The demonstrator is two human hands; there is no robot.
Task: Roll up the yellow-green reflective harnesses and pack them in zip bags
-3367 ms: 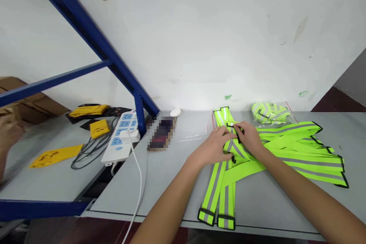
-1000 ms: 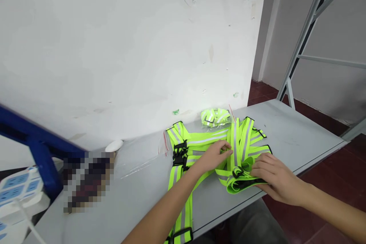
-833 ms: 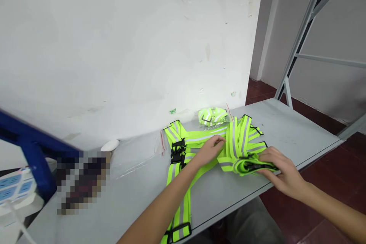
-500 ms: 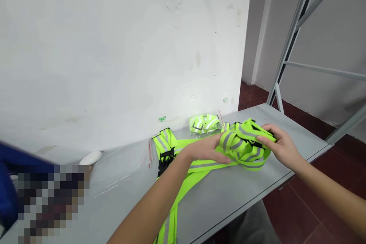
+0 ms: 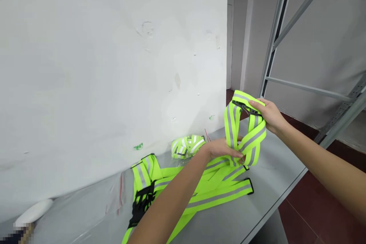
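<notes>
A looped bundle of neon-yellow strap with grey reflective stripes [image 5: 253, 139] hangs above the table. My right hand [image 5: 268, 113] pinches its top, near a black buckle. My left hand [image 5: 224, 148] grips the lower left part of the bundle, its fingers partly hidden behind the straps. Beneath, more yellow reflective straps [image 5: 220, 197] lie spread on the grey table, with black buckles [image 5: 141, 203] bunched at their left. A clear bag holding a folded yellow strap [image 5: 187, 146] rests against the wall, just behind my left hand.
Clear plastic bags with red seal lines [image 5: 121, 190] lie at the left of the grey table [image 5: 276, 164]. A white rounded object [image 5: 34, 212] is near the wall [image 5: 114, 65]. A metal frame [image 5: 271, 51] rises at the right, beyond the table.
The bundle has been raised off the table straps and now hangs in open loops. My right hand has moved up with it, and my left hand has closed on its lower part. The view has shifted.
</notes>
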